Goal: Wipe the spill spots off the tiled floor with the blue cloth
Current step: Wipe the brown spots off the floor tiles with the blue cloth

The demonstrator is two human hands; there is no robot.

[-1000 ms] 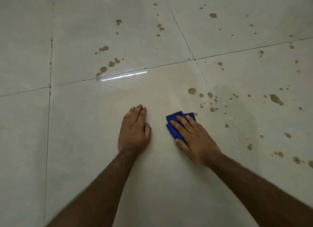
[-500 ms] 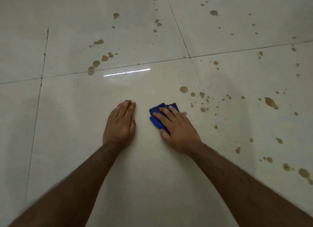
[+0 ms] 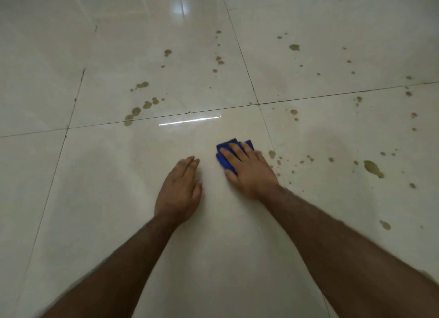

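Both arms reaching forward and down. Right hand (image 3: 249, 170) lying flat, fingers straight, pressing cloth (image 3: 225, 152) onto floor (image 3: 237, 246), spots (image 3: 272, 154) just beside it. Left hand (image 3: 179, 194) resting flat, fingers together, holding nothing.

Right hand (image 3: 249, 172) pressed flat on folded blue cloth (image 3: 225, 162), centre frame, on glossy tiled floor (image 3: 107, 199). Left hand (image 3: 179, 191) flat on bare tile just left of cloth. Brown spill spots (image 3: 373, 168) scattered right and upper centre; nearest just beside cloth.
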